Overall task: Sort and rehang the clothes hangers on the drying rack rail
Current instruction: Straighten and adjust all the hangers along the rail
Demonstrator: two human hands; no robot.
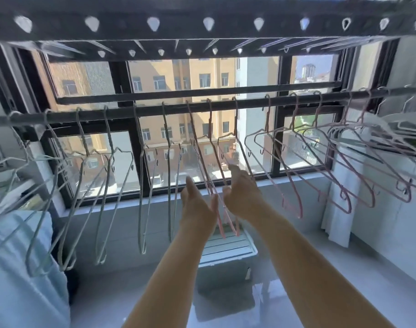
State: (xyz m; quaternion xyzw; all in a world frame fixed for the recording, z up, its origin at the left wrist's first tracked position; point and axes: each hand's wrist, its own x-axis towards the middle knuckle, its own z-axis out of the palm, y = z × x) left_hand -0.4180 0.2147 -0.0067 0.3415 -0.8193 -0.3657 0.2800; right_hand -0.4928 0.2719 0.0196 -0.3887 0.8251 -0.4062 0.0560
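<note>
A dark rail (154, 110) runs across in front of the window. Several pale green hangers (102, 185) hang on its left half, while several pink hangers (320, 166) fill the right half. Three pink hangers (203, 159) hang edge-on at the middle. My left hand (197, 204) is raised just left of their lower ends, fingers straight, thumb by the wires. On their right side is my right hand (243, 192), its fingers relaxed and a fingertip touching one wire. Neither hand grips a hanger.
A dark rack bar with teardrop holes (178, 23) crosses overhead. White hangers (405, 129) bunch at the rail's far right. A pale blue cloth (17, 268) hangs at the left. A white slatted stool (226, 252) stands below my hands on the glossy floor.
</note>
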